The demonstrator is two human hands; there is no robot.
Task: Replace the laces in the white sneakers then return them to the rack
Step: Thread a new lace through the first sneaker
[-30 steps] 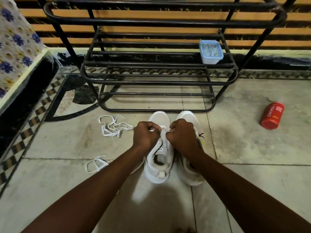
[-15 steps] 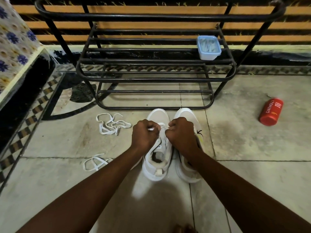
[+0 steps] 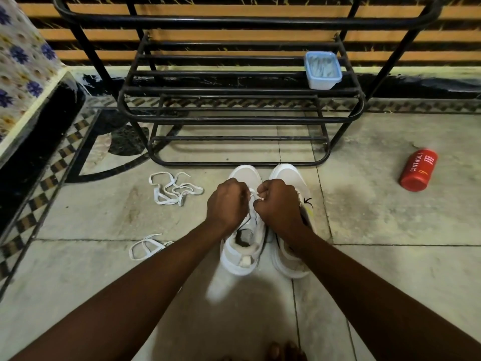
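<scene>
Two hands down over the pair, both curled tight. Left hand (image 3: 227,201) pinches the white lace (image 3: 254,195) above the left-side sneaker (image 3: 242,254). Right hand (image 3: 279,204) pinches the same lace from the other side, with the lace tip sticking out at its fingers. Knuckles are close together, and only a short run of lace shows between them. I can't tell which eyelet the lace runs through, my fists cover it.

Sneakers stand side by side on the floor (image 3: 390,269), touching, toes pointing at the rack (image 3: 234,21) and just short of its bottom bar. My right wrist crosses over the right-side sneaker (image 3: 287,173), which has a black mark and a yellow patch on its outer side.

Loose lace (image 3: 173,188) lies tangled on the tile left of the toes. Second loose lace (image 3: 145,247) lies nearer me, partly under my left forearm.

Blue-lidded container (image 3: 322,70) sits at the right end of the rack's middle shelf. Red bottle (image 3: 417,169) lies on its side well off to the right. Floral cloth (image 3: 23,61) is at far left.
</scene>
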